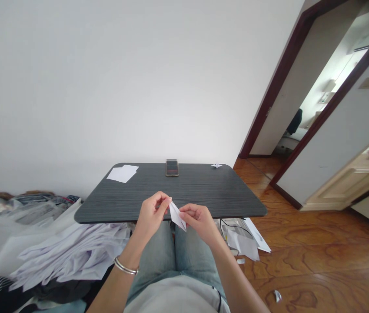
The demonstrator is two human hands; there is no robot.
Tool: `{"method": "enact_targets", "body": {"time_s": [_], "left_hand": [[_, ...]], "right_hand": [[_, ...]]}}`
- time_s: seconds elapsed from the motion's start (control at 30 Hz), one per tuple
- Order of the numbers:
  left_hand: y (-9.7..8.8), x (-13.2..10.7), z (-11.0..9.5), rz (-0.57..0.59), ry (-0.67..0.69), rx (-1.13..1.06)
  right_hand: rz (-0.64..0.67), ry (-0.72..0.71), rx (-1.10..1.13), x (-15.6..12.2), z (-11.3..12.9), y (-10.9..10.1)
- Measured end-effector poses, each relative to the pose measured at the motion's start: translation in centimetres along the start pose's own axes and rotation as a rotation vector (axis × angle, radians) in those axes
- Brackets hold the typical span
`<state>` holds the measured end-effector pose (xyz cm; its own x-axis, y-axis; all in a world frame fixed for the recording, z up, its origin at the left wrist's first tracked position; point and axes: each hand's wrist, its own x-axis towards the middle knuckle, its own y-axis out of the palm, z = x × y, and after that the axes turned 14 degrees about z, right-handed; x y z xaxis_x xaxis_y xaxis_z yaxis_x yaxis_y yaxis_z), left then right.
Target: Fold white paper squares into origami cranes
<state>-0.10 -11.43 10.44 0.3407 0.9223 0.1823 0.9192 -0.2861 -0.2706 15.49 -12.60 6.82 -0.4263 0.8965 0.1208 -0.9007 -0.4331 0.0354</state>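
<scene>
A small folded piece of white paper [177,216] is pinched between both of my hands, just in front of the near edge of a dark grey table [204,195]. My left hand [152,212] grips its upper end with thumb and fingers closed. My right hand [198,219] pinches the lower right side. A silver bangle [124,267] circles my left wrist. My knees in jeans show under the hands.
On the table lie white paper sheets [122,173] at the far left, a phone [171,167] at the far middle and a small folded paper figure [217,165] at the far right. Paper and clothes pile up at left [57,248]; sheets lie on the wooden floor [246,239]. An open doorway [301,121] is right.
</scene>
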Motion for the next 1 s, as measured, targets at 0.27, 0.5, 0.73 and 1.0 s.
{"method": "enact_targets", "body": {"time_s": [0.27, 0.5, 0.73, 1.0], "left_hand": [[0.2, 0.4, 0.5, -0.032, 0.021, -0.009], [0.6, 0.6, 0.9, -0.009, -0.012, -0.247], [0.5, 0.8, 0.8, 0.053, -0.058, -0.339], [0.4, 0.9, 1.0, 0.018, -0.021, -0.321]], "right_hand": [[-0.024, 0.04, 0.055, 0.3, -0.1, -0.3], [-0.07, -0.021, -0.019, 0.3, -0.4, -0.5], [-0.048, -0.054, -0.074, 0.4, -0.7, -0.7], [0.015, -0.079, 0.002, 0.4, -0.6, -0.9]]}}
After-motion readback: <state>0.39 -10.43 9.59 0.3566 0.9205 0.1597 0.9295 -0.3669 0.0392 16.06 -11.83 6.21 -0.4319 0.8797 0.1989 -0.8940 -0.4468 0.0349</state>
